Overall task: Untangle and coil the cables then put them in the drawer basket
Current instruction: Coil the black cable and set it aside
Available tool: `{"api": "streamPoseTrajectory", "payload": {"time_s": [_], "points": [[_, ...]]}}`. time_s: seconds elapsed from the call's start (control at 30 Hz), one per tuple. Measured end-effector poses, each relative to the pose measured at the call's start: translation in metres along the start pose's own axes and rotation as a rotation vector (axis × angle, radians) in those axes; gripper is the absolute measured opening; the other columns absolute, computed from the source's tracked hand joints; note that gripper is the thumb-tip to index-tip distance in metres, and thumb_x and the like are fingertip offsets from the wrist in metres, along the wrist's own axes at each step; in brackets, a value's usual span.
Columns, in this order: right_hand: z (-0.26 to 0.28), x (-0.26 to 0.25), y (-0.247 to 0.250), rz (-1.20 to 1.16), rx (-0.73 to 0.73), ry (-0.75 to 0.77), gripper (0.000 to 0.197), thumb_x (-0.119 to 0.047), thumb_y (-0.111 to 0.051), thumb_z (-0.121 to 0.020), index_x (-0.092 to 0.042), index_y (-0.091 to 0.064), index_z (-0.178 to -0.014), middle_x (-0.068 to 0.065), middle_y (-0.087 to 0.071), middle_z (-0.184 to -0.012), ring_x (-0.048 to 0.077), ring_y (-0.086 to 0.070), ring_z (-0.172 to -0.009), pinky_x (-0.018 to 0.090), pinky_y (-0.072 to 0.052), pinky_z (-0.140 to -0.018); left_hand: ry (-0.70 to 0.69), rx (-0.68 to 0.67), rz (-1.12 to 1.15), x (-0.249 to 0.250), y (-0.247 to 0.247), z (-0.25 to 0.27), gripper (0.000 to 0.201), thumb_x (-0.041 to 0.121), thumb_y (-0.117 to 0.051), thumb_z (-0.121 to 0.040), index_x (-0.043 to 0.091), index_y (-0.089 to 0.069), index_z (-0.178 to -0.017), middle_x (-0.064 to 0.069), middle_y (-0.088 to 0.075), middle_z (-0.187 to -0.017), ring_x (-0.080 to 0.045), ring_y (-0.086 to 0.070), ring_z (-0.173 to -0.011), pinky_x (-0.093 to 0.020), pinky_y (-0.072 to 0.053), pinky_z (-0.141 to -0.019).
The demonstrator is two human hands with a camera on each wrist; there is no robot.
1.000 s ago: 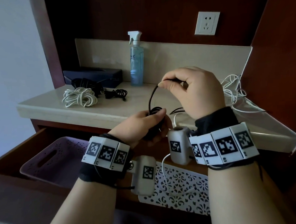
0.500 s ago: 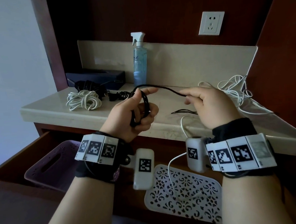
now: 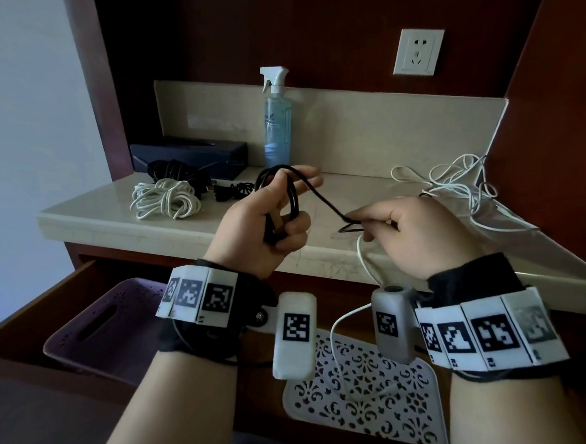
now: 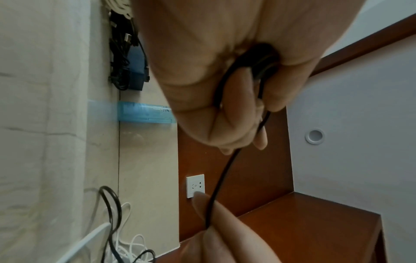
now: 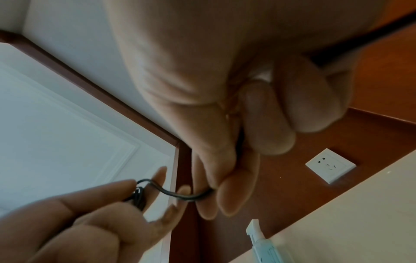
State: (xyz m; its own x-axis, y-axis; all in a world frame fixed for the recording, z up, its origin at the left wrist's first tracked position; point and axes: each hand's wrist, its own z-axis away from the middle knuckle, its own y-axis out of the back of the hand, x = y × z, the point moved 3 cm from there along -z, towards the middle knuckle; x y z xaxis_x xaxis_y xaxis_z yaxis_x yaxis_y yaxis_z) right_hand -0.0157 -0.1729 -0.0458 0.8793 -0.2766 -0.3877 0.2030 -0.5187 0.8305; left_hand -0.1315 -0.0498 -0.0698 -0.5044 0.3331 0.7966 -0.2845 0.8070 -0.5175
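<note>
My left hand [image 3: 277, 212] holds several loops of a thin black cable [image 3: 321, 196] above the counter's front edge. The cable's free run slants right and down to my right hand [image 3: 386, 222], which pinches it between thumb and fingers. In the left wrist view the black cable [image 4: 221, 178] leaves my curled left fingers [image 4: 265, 92] toward the right fingertips [image 4: 200, 204]. The right wrist view shows the black cable [image 5: 186, 194] pinched at my right fingertips [image 5: 234, 195]. A purple drawer basket [image 3: 97, 330] sits in the open drawer at lower left.
On the counter [image 3: 115, 227] lie a coiled white cable [image 3: 165, 203], a black cable bundle [image 3: 177, 172] by a dark box [image 3: 189, 156], and a loose white cable tangle [image 3: 459, 186] at right. A spray bottle [image 3: 277, 120] stands at the back. A white patterned tray [image 3: 369, 404] lies below.
My right hand dropped from above the coil and drew away to the right and down, stretching out the free cable. My left hand rose with the coil and turned it upright.
</note>
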Motion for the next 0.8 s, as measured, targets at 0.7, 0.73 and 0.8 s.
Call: {"api": "streamPoseTrajectory", "payload": {"time_s": [0.7,0.73,0.8], "points": [[0.007,-0.015,-0.012,-0.031,-0.022,0.15,0.028,-0.021,-0.05,-0.093,-0.039,-0.065,-0.109,-0.016,-0.062,-0.081,0.004,-0.056,-0.08,0.02,-0.041,-0.072,-0.061,0.24,0.002,0.003,0.011,-0.001,0.056,0.055,-0.021,-0.097,0.012,-0.05,-0.074,0.0,-0.051,-0.062,-0.008,-0.033,-0.044,-0.017,-0.022,-0.038],[0.007,-0.014,-0.012,-0.031,-0.028,0.15,0.028,-0.022,-0.049,-0.094,-0.04,-0.064,-0.11,-0.017,-0.063,-0.079,0.003,-0.057,-0.077,0.02,-0.042,-0.072,-0.079,0.279,0.02,0.003,0.015,-0.002,0.057,0.056,-0.02,-0.097,0.013,-0.048,-0.072,0.0,-0.051,-0.061,-0.009,-0.037,-0.047,-0.018,-0.026,-0.041],[0.007,-0.012,-0.009,-0.038,-0.023,0.151,0.03,-0.023,-0.049,-0.094,-0.042,-0.062,-0.113,-0.017,-0.063,-0.074,0.0,-0.056,-0.068,0.016,-0.043,-0.066,-0.108,0.348,0.059,0.006,0.023,-0.003,0.057,0.057,-0.019,-0.097,0.015,-0.046,-0.069,0.0,-0.052,-0.062,-0.011,-0.046,-0.053,-0.022,-0.035,-0.054]]}}
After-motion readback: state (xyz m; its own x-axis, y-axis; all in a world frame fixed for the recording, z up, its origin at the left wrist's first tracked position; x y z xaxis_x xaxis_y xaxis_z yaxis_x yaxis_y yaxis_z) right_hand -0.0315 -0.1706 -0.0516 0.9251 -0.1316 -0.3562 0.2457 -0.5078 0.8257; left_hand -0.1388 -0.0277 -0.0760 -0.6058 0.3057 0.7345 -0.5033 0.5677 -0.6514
